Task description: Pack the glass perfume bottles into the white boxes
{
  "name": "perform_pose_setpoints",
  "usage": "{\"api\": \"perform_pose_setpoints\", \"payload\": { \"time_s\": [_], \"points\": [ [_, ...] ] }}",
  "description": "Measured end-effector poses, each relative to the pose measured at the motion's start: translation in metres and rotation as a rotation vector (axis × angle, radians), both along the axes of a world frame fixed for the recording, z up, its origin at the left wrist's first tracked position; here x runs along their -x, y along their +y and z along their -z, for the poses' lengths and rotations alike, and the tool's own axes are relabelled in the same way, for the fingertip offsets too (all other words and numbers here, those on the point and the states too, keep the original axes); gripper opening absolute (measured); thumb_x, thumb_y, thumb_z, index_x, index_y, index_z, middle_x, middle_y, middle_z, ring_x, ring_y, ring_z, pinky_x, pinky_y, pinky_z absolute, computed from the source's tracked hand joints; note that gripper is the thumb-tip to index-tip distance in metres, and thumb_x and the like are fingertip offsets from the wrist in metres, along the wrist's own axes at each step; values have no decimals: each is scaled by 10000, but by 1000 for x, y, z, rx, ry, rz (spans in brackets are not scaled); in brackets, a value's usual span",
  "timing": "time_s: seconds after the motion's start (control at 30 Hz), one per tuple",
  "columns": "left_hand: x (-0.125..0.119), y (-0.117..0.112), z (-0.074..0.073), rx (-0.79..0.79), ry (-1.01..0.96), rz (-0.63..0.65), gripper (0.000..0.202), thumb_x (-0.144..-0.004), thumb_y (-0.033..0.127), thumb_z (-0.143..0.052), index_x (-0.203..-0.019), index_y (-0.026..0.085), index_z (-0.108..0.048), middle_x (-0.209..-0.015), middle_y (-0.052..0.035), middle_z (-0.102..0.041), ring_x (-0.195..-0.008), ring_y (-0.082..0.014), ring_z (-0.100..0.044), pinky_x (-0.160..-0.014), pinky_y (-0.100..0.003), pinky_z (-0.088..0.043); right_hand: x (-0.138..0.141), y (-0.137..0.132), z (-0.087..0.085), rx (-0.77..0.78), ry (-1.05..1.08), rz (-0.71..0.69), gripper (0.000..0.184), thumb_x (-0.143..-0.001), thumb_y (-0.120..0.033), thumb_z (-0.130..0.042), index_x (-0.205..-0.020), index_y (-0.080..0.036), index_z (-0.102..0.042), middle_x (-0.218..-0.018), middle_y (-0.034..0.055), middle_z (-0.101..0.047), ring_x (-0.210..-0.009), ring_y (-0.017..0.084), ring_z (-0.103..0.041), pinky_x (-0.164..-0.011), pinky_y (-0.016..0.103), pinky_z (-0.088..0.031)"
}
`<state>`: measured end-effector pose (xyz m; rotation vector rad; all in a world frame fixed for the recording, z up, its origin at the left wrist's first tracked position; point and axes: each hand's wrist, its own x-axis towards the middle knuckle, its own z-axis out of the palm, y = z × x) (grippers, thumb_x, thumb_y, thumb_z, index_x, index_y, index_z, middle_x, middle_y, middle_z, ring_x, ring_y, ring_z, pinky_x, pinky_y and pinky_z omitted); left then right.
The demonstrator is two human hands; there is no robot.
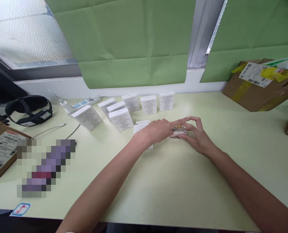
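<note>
- From where I stand, the left forearm [110,184] slants up from the person's left, bare.
- The left hand [162,129] is turned back upward, its index finger stretched across toward the right hand [196,134].
- That right hand comes in with fingers bent and thumb low, in a pinching grip.
- The right forearm [246,181], also bare, angles inward from the other side.
- Both hands are close together, fingertips meeting or nearly so.

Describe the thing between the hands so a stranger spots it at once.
On the table, before the green curtain, find the left hand and right hand. Between them is a small object. Unlike the white boxes nearby, it is clear and gold-topped.
</note>
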<state>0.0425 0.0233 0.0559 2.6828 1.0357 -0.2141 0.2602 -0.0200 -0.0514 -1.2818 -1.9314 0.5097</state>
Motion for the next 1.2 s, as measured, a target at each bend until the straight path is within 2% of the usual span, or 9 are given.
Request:
{"api": "perform_pose_setpoints", "payload": {
  "time_s": [0.23,0.33,0.43,0.5,0.6,0.73,0.9,1.07,1.2],
  "points": [
    [-4,-6,13,-138,-25,-17,632,-989,247,-330,-1541,442,-93,-743,-8,-598,-629,-186,-567,-593,-261,-397,2,0,0,2,1,47,327,-949,-438,-536,-1276,-430,-555,-1278,33,-316,-991,203,-675,-958,508,-569],
    [-2,-9,5,-89,-20,-23,610,-999,351,-333,-1545,434,-74,-811,-21,-632,-702,-203,-601,-652,-284,-433,1,1,2,9,-3,32,367,-946,-448,-533,-1313,-441,-537,-1236,36,-323,-955,206,-678,-954,519,-567],
    [17,-2,-9,-4,-40,-77,728,-947,483,-444,-1553,395,-52,-1065,-56,-667,-922,-235,-623,-777,-320,-463,1,1,0,30,2,10,423,-949,-461,-519,-1370,-475,-481,-1255,41,-330,-1014,233,-664,-960,524,-561],
    [39,10,-18,37,-34,-187,714,-901,504,-505,-1531,336,-213,-1217,-80,-636,-1066,-252,-592,-848,-331,-460,1,0,-2,46,7,-4,442,-947,-465,-519,-1385,-487,-464,-1297,45,-338,-1058,252,-653,-968,520,-554],
    [74,32,-25,99,96,-390,551,-815,514,-587,-1300,256,-542,-1261,-101,-615,-1075,-274,-590,-814,-332,-474,2,-1,-8,69,9,-26,467,-931,-460,-551,-1387,-492,-454,-1386,39,-332,-1097,264,-642,-986,510,-538],
    [96,52,-20,202,179,-478,517,-707,495,-673,-1168,264,-625,-1288,-99,-594,-1036,-287,-600,-740,-333,-491,6,-1,-12,62,90,-38,637,-880,-473,-631,-1448,-493,-343,-1477,27,-343,-1211,269,-583,-1032,492,-498],
    [94,56,-9,237,155,-454,474,-703,497,-668,-1126,289,-631,-1303,-81,-580,-1047,-281,-585,-734,-325,-485,12,-3,-17,219,110,62,778,-875,-520,-623,-1528,-420,-212,-1254,67,-631,-1183,301,-611,-968,518,-508],
    [88,49,-15,256,146,-403,421,-718,514,-670,-1059,271,-628,-1281,-74,-532,-1017,-279,-562,-769,-367,-479,5,-2,-27,288,166,126,719,-792,-549,-708,-1432,-351,-446,-1174,71,-693,-1077,302,-668,-960,515,-510],
    [71,38,-24,80,-121,-233,309,-766,459,-671,-985,246,-624,-1240,-64,-447,-1147,-274,-467,-913,-392,-451,-6,15,-52,229,375,95,486,-757,-517,-752,-1153,-249,-666,-1138,85,-723,-1025,307,-695,-929,509,-544]
  ]
}}
